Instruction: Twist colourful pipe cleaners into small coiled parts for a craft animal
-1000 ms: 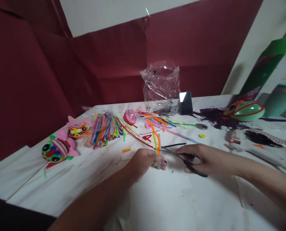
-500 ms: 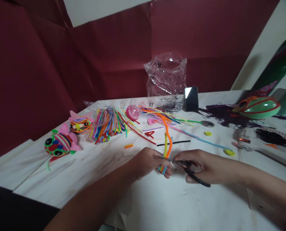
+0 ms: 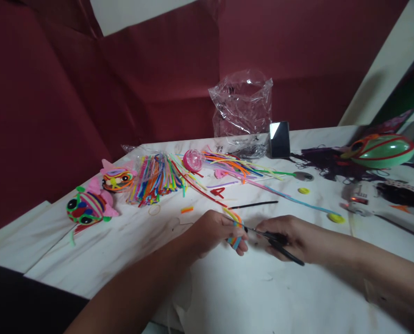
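Near the middle of the table, my left hand (image 3: 216, 234) pinches a small bundle of pipe cleaners (image 3: 234, 242) in blue, yellow and orange. Their short orange and yellow ends curve up and to the left above the fingers. My right hand (image 3: 287, 237) is wrapped round the black handles of a pair of scissors (image 3: 277, 241). The thin blades point left and reach the bundle at my left fingertips. Whether the blades touch the strands, I cannot make out. A black pipe cleaner (image 3: 254, 204) lies just beyond both hands.
Loose pipe cleaners (image 3: 158, 178) lie in a bagged heap at the back left, beside two fish-like figures (image 3: 87, 206). A pink-rimmed clear ball (image 3: 193, 160), a phone (image 3: 279, 140) and a plastic bag (image 3: 242, 109) stand behind. On the right are a glue gun (image 3: 360, 199) and a green balloon-shaped object (image 3: 384, 150).
The long orange and yellow strands that stood up from my left hand now show only as short bent ends. The scissors have shifted slightly, and the view has moved a little.
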`<state>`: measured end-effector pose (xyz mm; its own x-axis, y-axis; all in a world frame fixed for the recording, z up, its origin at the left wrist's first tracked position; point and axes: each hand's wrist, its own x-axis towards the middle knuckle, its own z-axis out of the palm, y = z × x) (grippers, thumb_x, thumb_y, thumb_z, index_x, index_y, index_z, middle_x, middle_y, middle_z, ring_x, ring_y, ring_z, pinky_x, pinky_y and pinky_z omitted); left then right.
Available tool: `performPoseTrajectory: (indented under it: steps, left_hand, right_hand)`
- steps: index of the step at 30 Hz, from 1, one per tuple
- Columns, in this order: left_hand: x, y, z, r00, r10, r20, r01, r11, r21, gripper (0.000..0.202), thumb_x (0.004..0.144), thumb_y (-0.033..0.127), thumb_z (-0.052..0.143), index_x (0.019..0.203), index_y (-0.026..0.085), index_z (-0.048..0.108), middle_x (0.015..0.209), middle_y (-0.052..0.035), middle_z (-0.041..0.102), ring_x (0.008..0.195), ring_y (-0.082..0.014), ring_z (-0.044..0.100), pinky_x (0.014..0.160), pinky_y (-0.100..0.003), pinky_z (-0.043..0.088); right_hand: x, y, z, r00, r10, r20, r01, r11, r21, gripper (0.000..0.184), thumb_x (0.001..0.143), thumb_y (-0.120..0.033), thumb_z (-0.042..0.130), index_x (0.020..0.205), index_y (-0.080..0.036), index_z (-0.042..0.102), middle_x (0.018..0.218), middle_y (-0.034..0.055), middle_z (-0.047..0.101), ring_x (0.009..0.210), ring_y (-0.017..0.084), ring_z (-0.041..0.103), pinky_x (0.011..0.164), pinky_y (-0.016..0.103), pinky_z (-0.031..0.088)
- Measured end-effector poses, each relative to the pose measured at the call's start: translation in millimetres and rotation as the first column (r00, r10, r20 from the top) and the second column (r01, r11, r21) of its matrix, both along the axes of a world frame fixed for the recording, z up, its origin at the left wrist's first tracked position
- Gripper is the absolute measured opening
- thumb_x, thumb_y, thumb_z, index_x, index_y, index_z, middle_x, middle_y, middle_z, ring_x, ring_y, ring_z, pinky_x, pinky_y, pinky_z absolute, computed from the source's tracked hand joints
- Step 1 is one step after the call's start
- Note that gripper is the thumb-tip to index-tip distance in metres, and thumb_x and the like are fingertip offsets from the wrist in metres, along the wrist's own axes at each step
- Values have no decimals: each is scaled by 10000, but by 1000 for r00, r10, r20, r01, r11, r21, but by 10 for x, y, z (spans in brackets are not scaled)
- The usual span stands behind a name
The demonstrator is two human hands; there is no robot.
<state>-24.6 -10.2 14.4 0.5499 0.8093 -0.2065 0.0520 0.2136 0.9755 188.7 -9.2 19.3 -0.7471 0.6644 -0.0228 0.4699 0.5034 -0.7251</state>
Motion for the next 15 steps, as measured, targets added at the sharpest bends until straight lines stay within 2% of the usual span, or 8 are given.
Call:
performPoseTrajectory:
  steps: [4,10,13,15]
  left_hand:
    - [-4,1,0,1000,-11,-8,11,1000,11,222,641,310,635,651,89,650,560,-56,639,489,-136,574,557,-266,434]
    - [-15,27,-15,1000,-4,1,4,1000,26,231,634,314,653,671,85,648,589,-65,647,508,-143,585,572,-275,434]
    - [-11,53,-28,999,52,-13,-51,997,52,240,644,323,642,689,88,652,613,-72,657,532,-150,596,590,-280,433]
    - [-4,67,-31,996,72,-53,-68,995,71,253,641,334,640,692,86,655,613,-77,659,539,-151,595,594,-280,428]
  right_hand:
    - [-35,-1,18,1000,24,-13,-25,999,-41,185,777,-278,479,747,-130,586,601,-4,520,519,70,409,459,160,336]
    - [3,39,65,1000,18,-14,-19,999,-30,271,755,-334,505,932,-146,586,720,14,560,607,100,465,520,180,387]
    - [190,174,120,990,-133,55,128,988,90,323,741,-327,496,982,-134,592,777,49,602,677,150,518,595,230,421]
    - [374,292,154,952,-297,75,276,938,212,354,715,-313,513,1017,-146,595,826,61,629,722,174,547,648,249,428]
